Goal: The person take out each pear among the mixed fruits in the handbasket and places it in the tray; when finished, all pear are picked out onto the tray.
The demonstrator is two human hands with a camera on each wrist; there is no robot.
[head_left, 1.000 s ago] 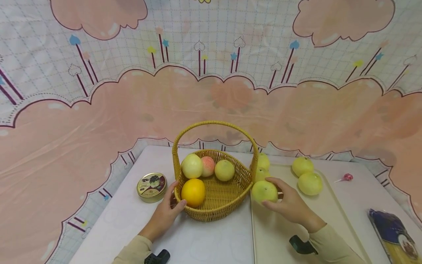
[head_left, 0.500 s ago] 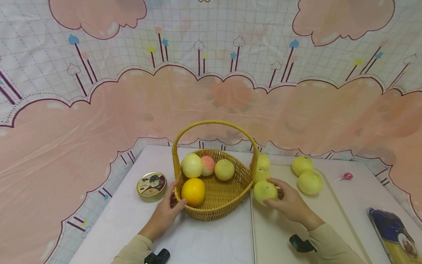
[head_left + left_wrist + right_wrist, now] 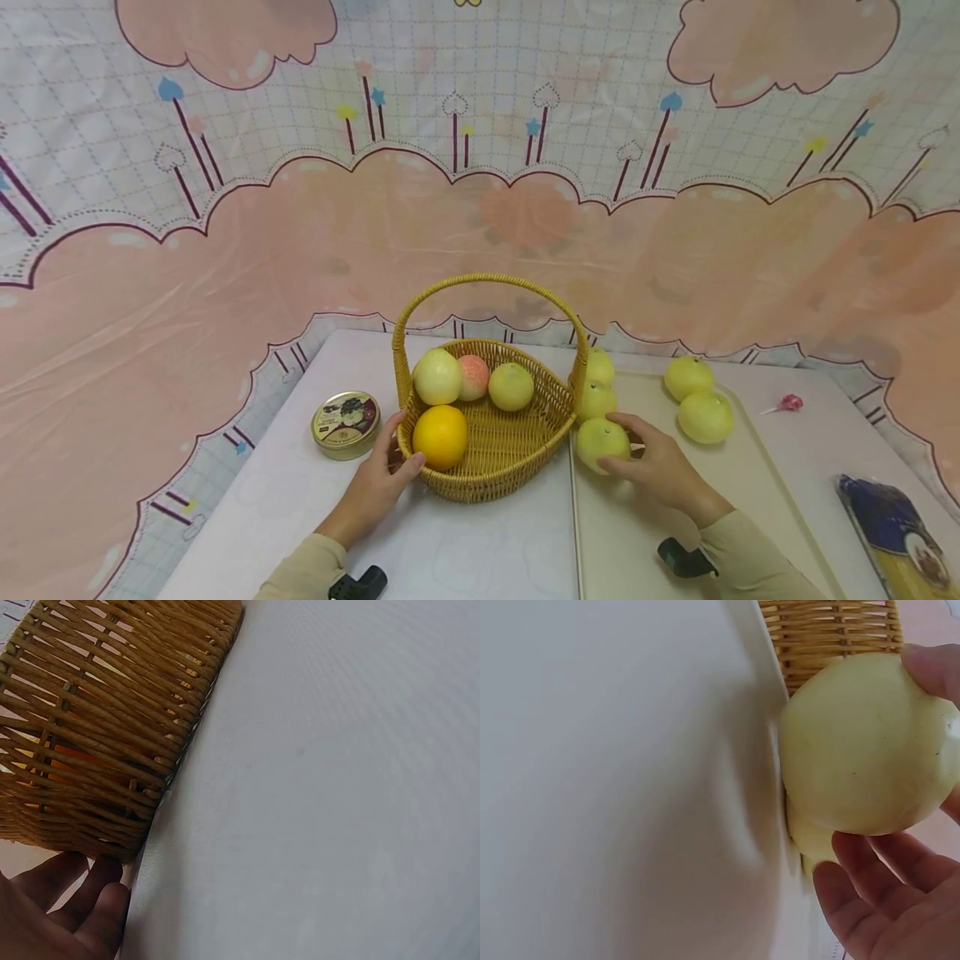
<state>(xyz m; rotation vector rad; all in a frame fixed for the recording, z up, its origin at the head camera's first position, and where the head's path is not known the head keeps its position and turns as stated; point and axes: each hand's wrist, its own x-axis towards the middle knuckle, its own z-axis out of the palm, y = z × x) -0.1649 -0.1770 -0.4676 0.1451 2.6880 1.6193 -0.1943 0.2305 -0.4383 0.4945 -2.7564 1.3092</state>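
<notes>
On the table (image 3: 495, 554) in the head view, the wicker basket (image 3: 483, 486) is gripped at its rim by the left hand (image 3: 375, 485); at the left edge of the tray (image 3: 626, 542), a yellow-green fruit (image 3: 602, 443) is held in the right hand (image 3: 663, 468). From the left wrist, fingers (image 3: 97, 889) are seen against the basket. From the right, the fruit is held between thumb and fingers.

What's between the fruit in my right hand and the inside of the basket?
Only the near right wall of the basket, its handle rising just behind; nothing else visible blocks the fruit in your right hand.
</notes>
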